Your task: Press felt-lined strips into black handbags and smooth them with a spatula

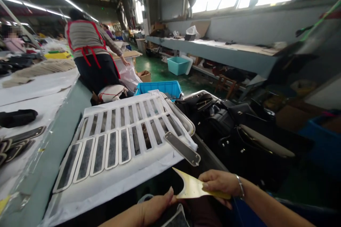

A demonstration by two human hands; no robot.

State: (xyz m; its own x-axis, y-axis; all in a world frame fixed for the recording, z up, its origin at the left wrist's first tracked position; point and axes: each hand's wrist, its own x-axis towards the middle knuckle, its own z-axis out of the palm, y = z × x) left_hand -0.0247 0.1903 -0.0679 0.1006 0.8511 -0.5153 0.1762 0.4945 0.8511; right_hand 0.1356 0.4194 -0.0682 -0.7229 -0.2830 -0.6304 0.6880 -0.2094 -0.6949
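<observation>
A flat yellow piece (192, 186) with a concave edge and pointed corners is in my right hand (220, 184), thumb on top, fingers wrapped beneath. My left hand (157, 207) is at the piece's lower corner, its thumb raised and apart, its other fingers partly hidden. Below it, a dark panel with a pale border (176, 219) shows only in part. Ahead lies a white-covered board (149, 161) with rows of dark strips; several pale-rimmed dark panels (99, 154) line its near left. One loose grey strap piece (182, 148) lies aslant on the board's right corner.
On the right is a heap of black bags (226, 120). A blue crate (160, 88) stands beyond the board. The left table (57, 101) bears stacked dark pieces (16, 145). A person in a red-trimmed apron (89, 42) bends there. A turquoise bin (178, 66) is on the floor.
</observation>
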